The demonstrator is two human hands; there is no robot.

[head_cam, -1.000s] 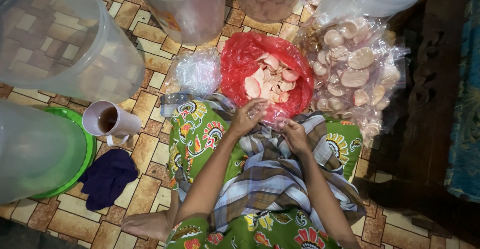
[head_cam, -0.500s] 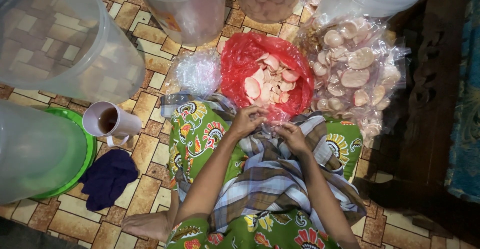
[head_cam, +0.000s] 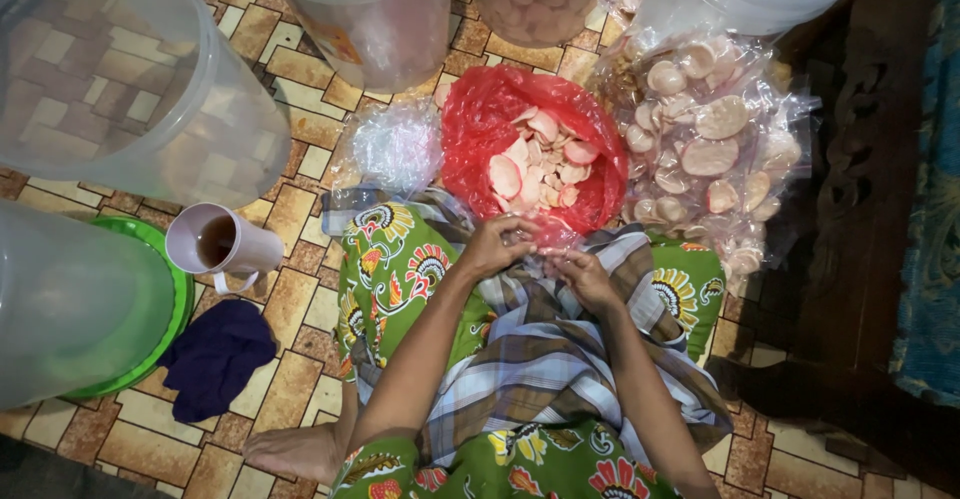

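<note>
I sit on a tiled floor with a plaid cloth [head_cam: 540,359] over my lap. My left hand [head_cam: 495,244] and my right hand [head_cam: 585,277] are close together just below a red plastic bag [head_cam: 480,124] that holds several pale round crackers [head_cam: 535,164]. Both hands pinch a small clear plastic bag [head_cam: 545,239] between their fingers. What is inside the small bag is too small to tell.
A heap of clear packets of crackers [head_cam: 700,139] lies at the right. Crumpled clear bags [head_cam: 395,149] lie left of the red bag. Large clear buckets [head_cam: 120,69] stand at the left and back, with a mug [head_cam: 220,244], a dark cloth [head_cam: 215,354] and a green lid [head_cam: 175,309].
Both hands stay at the same spot by the red bag; the fingers have shifted slightly on the small clear bag.
</note>
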